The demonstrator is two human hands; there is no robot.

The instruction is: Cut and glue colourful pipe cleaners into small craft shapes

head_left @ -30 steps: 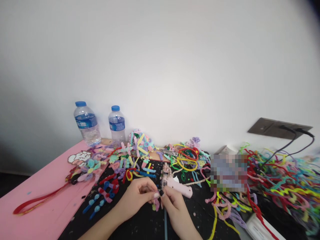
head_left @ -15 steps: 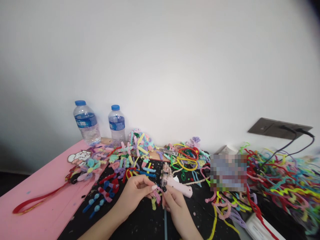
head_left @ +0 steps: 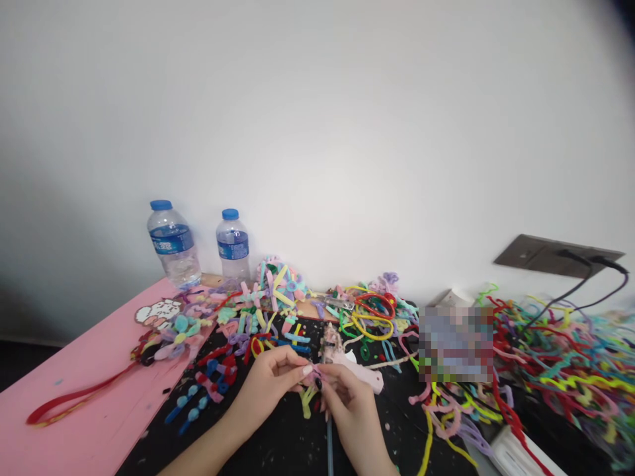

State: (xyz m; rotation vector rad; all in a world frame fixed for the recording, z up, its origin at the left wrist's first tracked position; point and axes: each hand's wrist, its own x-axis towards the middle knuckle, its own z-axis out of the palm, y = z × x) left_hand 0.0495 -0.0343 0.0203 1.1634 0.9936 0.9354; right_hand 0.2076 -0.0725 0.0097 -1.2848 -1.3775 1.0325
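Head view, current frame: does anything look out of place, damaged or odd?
Yes, two things. A blocky pixelated patch right of the pink glue gun hides what lies there, unlike the rest of the picture. The gun's front end looks crusted with mottled residue.

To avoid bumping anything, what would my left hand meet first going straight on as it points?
Likely your right hand, just beyond the small pink piece between the two; exact depth is unclear.
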